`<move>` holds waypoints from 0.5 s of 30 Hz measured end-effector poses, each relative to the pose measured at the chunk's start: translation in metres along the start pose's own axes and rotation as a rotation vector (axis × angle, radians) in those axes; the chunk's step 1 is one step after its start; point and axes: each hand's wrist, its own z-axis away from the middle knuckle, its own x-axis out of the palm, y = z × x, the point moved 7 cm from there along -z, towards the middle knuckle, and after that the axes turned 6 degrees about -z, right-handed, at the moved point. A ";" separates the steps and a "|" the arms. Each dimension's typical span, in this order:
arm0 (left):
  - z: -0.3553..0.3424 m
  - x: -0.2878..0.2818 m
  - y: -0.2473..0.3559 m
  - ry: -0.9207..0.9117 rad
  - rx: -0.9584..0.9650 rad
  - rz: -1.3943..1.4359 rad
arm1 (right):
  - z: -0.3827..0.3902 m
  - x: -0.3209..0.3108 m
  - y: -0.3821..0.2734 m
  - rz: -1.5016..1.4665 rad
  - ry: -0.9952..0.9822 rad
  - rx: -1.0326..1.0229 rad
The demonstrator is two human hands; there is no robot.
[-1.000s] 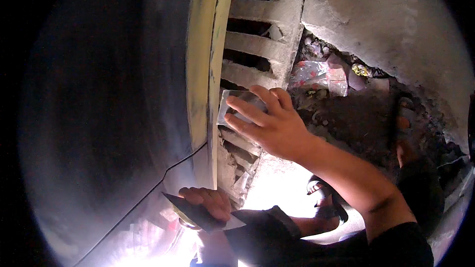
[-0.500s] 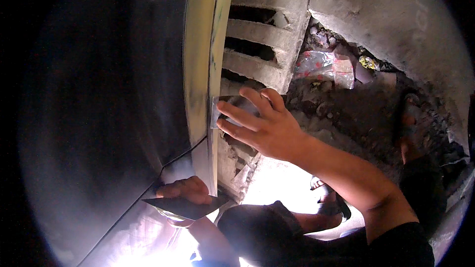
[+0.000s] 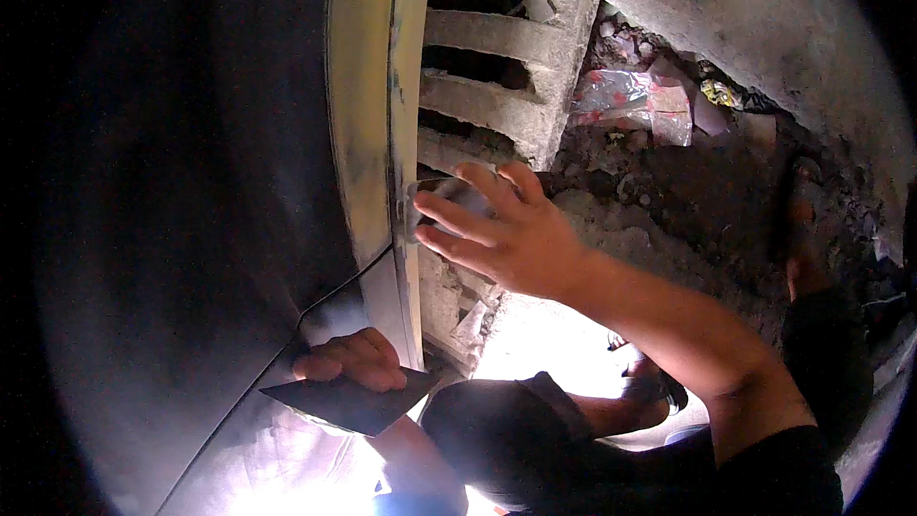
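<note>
My right hand (image 3: 521,244) grips a thin, shiny flat spreader blade (image 3: 465,199) with spread fingers. The blade's far edge meets the yellowish edge strip (image 3: 409,86) of a large dark vehicle-like panel (image 3: 220,182). Lower left, my left hand (image 3: 353,360) holds a dark, flat four-cornered plate (image 3: 358,404) by its upper side, close to the panel's lower section. A pale rim shows along the plate's underside. The thumb of my left hand is hidden behind the plate.
A slotted concrete grate (image 3: 497,91) lies beyond the strip. Right of it are rubble and dirt with a crumpled clear plastic wrapper (image 3: 621,96), bordered by a concrete slab (image 3: 755,29). Strong glare fills the bottom. Another person's leg and foot (image 3: 802,220) show at the right.
The view has shifted slightly, so the panel appears farther left and the wrapper higher. Both hands keep their holds; the left hand's plate tilts to show more of its dark face.
</note>
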 end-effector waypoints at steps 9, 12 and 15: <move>0.004 0.002 -0.001 0.112 0.039 -0.029 | 0.004 0.010 -0.016 -0.070 0.004 -0.004; -0.007 0.006 0.000 0.038 0.068 -0.037 | 0.012 0.013 -0.008 -0.048 -0.005 0.032; -0.004 0.006 0.001 0.032 0.087 -0.038 | 0.015 0.010 -0.015 -0.060 0.000 0.013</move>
